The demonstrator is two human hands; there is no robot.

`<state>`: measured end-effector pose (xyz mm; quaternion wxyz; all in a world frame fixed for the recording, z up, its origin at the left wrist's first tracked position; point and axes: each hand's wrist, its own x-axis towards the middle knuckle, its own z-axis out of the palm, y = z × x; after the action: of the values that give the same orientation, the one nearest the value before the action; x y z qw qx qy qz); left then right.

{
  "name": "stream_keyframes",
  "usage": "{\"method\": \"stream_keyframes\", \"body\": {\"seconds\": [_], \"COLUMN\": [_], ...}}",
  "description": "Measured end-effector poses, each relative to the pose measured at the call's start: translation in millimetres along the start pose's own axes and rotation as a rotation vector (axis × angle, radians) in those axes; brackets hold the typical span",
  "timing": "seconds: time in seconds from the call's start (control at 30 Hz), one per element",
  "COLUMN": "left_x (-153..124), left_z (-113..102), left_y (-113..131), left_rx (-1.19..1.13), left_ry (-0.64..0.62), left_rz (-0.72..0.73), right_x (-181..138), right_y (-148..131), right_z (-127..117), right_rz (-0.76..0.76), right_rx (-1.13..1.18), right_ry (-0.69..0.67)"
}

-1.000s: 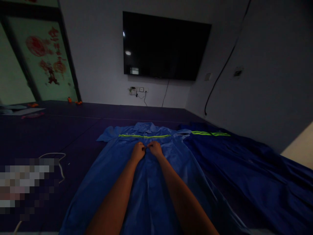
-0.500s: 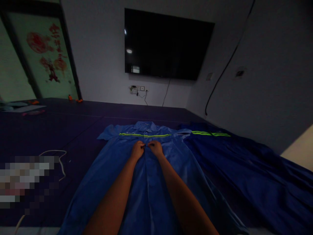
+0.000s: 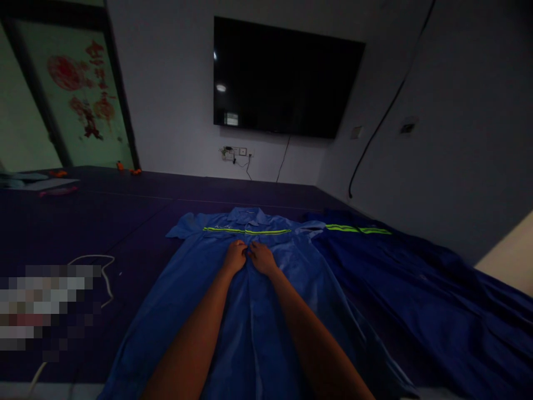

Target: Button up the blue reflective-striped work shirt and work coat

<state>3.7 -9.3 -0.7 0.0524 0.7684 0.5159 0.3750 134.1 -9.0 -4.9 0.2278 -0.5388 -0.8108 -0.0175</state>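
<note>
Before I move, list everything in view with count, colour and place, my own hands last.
Shirt: one, blue with yellow-green stripes, spread out centrally
Garment: one, darker blue, yellow-green stripes, right of the shirt
Floor: one, dark purple, underneath
Television: one, black, upper centre
Sockets: several, pale, below the television
Hanging cable: one, black, right
Door: one, greenish with red decorations, far left
Small items: at least three, orange, near the door
Cord: count unclear, white, left
Pixelated patch: one, contents hidden, left
Left hand: one, on the shirt front
Right hand: one, beside it
</note>
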Motion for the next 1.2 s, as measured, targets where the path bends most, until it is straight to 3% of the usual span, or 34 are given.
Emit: {"method": "stream_keyframes", "body": {"seconds": [0.33,0.5,0.8,0.97,1.2], "left_x": [-32,-53,-68,-67,-69], "left_z": [-7,-15,-31,-35,-39], "left_y": [12,19,31,40,45], "left_rx": [0.004,0.012,-0.034,0.016,0.006], "left_ry": [-0.009,0.004,-0.078,-0.115,-0.196], "left_rz": [0.001,-0.006,0.089,0.122,0.135], "right_x": [-54,-73,-75,-80,-79], "right_y": [-18,-25,-29,-36,-39], "right_z": [-3,-9,-44,-51,-46], "right_rz": [-0.053,-0.032,0.116,0.275,0.272], "right_rx": [-0.145,-0.087,0.194,0.158,0.139], "right_ry": [-0.019,-0.015,0.134,0.049,-0.022]}}
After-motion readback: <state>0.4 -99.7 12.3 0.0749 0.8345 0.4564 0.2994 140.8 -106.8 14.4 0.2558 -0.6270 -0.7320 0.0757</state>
